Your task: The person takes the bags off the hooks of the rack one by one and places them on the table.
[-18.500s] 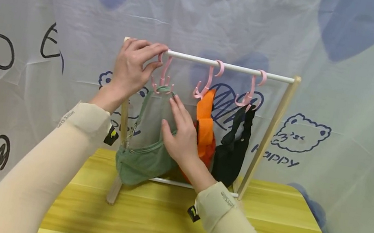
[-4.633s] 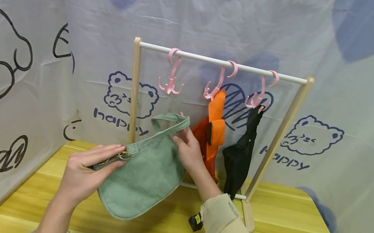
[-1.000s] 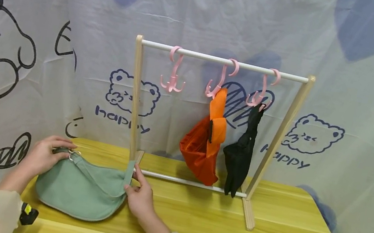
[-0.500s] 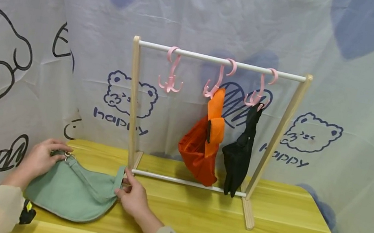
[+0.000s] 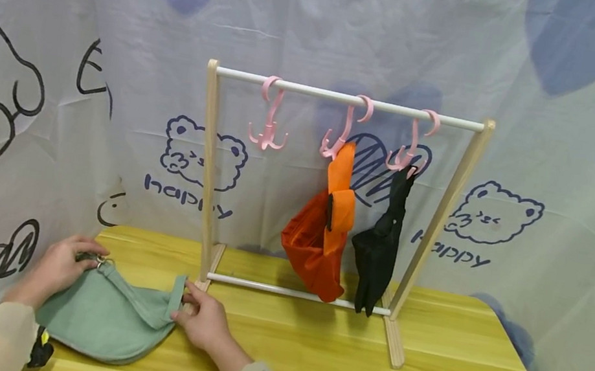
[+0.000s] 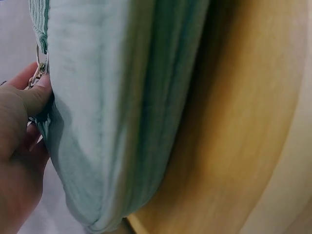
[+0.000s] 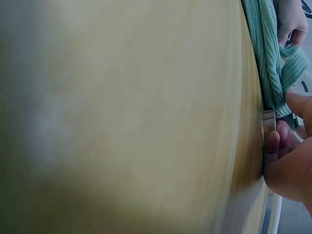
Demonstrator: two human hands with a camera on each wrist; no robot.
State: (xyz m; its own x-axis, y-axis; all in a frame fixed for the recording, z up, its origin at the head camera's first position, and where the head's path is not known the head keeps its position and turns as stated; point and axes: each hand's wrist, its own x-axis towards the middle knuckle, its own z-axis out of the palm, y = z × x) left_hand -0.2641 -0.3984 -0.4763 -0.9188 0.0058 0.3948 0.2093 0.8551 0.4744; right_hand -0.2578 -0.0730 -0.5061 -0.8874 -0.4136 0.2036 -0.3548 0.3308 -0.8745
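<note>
A green corduroy shoulder bag (image 5: pixel 103 324) lies at the table's left front in the head view, its strap folded across the upper edge. My left hand (image 5: pixel 60 267) pinches the bag's upper left corner beside a metal ring (image 5: pixel 103 261). In the left wrist view, thumb and fingers grip the edge by the metal clasp (image 6: pixel 39 73). My right hand (image 5: pixel 206 321) pinches the right end, where the strap loop (image 5: pixel 176 298) stands up. The right wrist view shows ribbed green fabric (image 7: pixel 273 73) between thumb and fingers.
Behind stands a wooden rack (image 5: pixel 450 204) with a white top bar (image 5: pixel 319 92). Three pink hooks hang from it; the left hook (image 5: pixel 268 131) bears nothing. An orange-red bag (image 5: pixel 316 248) hangs from the middle one, a black bag (image 5: pixel 377 251) from the right one.
The green bag hung from the left hook at first, then both hands held it off the hook before the rack. It came down to the table's left; lately both hands shift it slightly left and nearer.
</note>
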